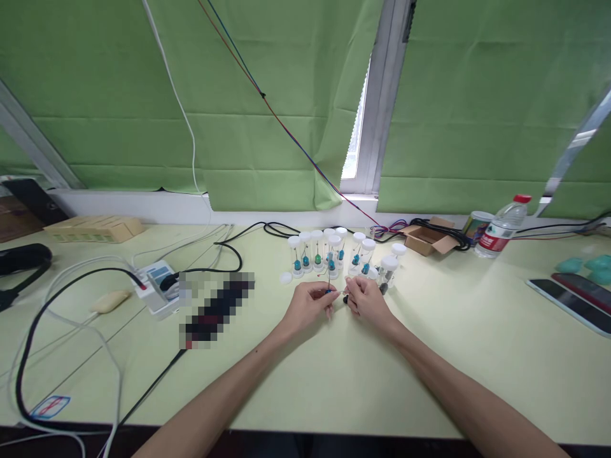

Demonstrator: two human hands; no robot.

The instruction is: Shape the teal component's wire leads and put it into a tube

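In the middle of the table, my left hand (309,304) is closed in a pinch on a small blue piece with a thin dark rod (328,280) standing up from it. Close by on the right, my right hand (366,300) has its fingers pinched together. What they hold is hidden, though a small black piece (346,299) shows at its fingertips. Just beyond both hands stand several clear tubes with white caps (306,253), most with a blue piece and thin rod inside. One tube (317,251) contains a green piece. A loose white cap (285,278) lies left of them.
An open cardboard box (427,240), a tin (476,226) and a red-capped water bottle (503,228) stand at the back right. Phones (570,305) lie far right. At left are a power strip (160,289), trailing cables and a pixelated dark object (217,312).
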